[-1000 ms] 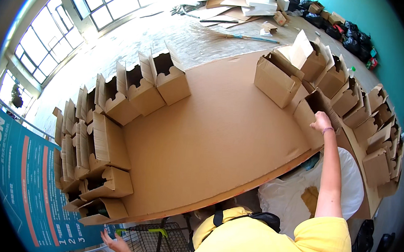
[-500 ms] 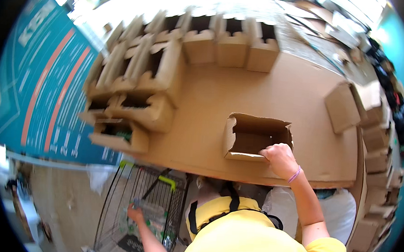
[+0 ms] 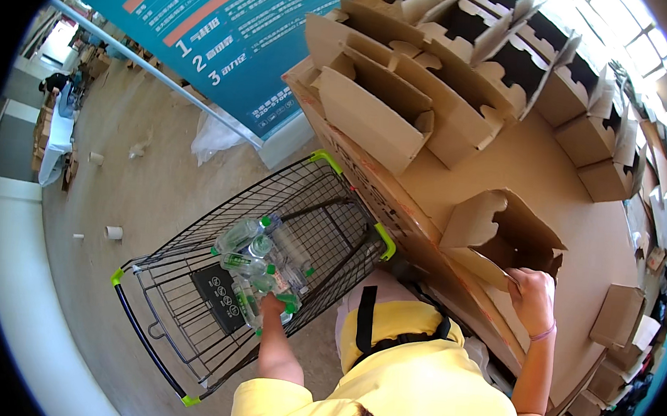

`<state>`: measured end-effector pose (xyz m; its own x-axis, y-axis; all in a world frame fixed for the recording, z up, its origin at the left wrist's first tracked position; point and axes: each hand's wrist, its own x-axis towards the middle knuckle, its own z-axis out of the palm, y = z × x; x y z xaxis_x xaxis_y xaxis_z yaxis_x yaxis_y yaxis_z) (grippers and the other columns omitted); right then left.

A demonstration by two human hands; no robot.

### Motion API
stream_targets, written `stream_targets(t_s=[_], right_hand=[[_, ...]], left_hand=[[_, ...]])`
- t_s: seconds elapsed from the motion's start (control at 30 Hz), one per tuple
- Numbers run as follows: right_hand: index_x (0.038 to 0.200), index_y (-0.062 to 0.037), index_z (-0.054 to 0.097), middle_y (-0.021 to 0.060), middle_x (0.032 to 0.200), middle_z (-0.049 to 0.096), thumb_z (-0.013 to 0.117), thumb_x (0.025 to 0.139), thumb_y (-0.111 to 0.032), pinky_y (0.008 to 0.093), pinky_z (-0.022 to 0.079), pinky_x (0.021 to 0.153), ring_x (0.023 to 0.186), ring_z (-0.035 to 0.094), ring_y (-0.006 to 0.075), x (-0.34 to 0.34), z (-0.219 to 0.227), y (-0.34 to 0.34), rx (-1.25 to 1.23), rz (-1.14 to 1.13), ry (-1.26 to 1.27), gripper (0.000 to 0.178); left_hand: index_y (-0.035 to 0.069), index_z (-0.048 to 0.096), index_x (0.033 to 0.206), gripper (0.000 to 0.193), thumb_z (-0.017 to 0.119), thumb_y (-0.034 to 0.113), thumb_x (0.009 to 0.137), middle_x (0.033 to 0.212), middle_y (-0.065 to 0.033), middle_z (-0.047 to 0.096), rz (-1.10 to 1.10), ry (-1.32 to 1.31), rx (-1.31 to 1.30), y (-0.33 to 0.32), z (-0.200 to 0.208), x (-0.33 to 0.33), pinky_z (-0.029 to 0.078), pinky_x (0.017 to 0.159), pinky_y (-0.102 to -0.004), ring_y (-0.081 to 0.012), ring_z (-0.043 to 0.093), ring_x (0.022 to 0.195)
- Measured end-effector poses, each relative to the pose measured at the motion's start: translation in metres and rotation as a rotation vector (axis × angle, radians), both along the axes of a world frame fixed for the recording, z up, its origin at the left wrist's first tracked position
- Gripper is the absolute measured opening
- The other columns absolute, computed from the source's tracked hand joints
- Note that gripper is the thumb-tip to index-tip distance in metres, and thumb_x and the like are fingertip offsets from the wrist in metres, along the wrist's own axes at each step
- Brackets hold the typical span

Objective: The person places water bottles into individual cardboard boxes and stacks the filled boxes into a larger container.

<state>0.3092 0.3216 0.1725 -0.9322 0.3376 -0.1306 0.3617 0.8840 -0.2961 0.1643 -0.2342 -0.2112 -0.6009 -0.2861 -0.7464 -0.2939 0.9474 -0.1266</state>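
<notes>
Cardboard covered the table (image 3: pixel 572 225), ringed by open boxes, where the right hand (image 3: pixel 532 298) gripped the flap of 1 box (image 3: pixel 502 235) near its edge, while the left hand (image 3: pixel 271 306) closed on bottles (image 3: pixel 256 268) in the cart (image 3: pixel 188 291) below.

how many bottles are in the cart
About 6 clear bottles with green caps, piled together on the floor of the wire shopping cart at its middle. The left hand reaches into the near edge of the pile and may hide more.
</notes>
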Motion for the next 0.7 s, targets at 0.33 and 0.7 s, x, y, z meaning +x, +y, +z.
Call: stream_targets(t_s=[0.33,0.7], right_hand=[[0.091,-0.0027,0.071,0.0160,0.080,0.067,0.066,0.071,-0.002,0.0395,0.052,0.066,0.072,0.064,0.0350,-0.010,0.003,-0.008,-0.015,-0.080,-0.102,0.020],[0.093,-0.0027,0.072,0.0159,0.085,0.068,0.065,0.071,-0.005,0.0408,0.053,0.071,0.077,0.064,0.0349,-0.012,0.006,-0.008,-0.053,-0.148,-0.204,0.023]], left_hand=[[0.003,0.043,0.132,0.061,0.067,0.003,0.075,0.134,-0.0198,0.047,0.025,0.703,-0.105,0.052,0.061,-0.091,0.043,0.096,-0.0462,-0.0372,0.047,0.122],[0.013,0.050,0.135,0.056,0.062,0.004,0.081,0.142,-0.0161,0.044,-0.347,0.338,-0.076,0.027,0.038,-0.210,0.038,0.102,-0.0494,-0.0319,0.040,0.133]])
